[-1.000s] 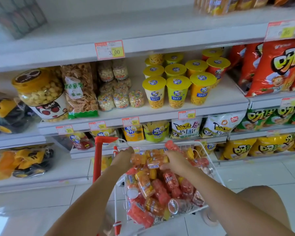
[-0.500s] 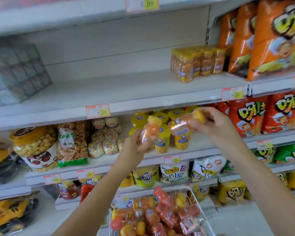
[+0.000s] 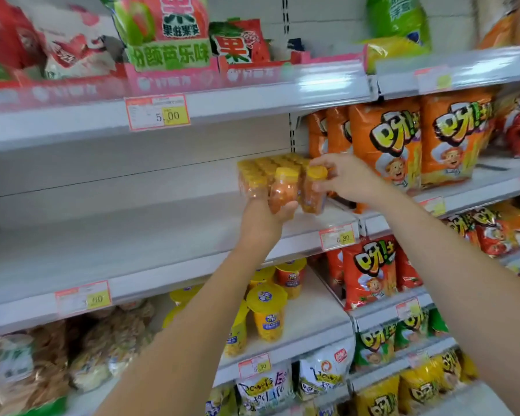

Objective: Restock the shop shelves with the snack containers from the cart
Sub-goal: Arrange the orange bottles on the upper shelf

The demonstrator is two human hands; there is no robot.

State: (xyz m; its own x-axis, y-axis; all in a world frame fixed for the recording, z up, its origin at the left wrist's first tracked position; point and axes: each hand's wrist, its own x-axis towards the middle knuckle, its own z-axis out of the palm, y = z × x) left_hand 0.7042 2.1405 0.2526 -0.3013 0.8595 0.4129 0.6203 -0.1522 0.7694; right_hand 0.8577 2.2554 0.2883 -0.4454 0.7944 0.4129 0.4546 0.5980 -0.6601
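My left hand (image 3: 263,219) grips a clear snack container (image 3: 283,189) with orange contents and a yellow lid, held from below at the front of the white middle shelf (image 3: 126,235). My right hand (image 3: 347,177) pinches a second yellow-lidded container (image 3: 314,192) right beside it, near its top. Both sit just in front of a block of several matching containers (image 3: 261,171) standing on the shelf. The cart is out of view.
Orange snack bags (image 3: 385,145) stand right of the containers behind a shelf divider. Price tags (image 3: 337,237) hang on the shelf edge. Yellow-lidded cups (image 3: 266,310) fill the shelf below; red and green packs (image 3: 165,34) line the shelf above.
Both hands rose from the cart with one container each and moved up and right to the middle shelf, reaching the stocked block. The view tilted upward; the cart dropped out of sight.
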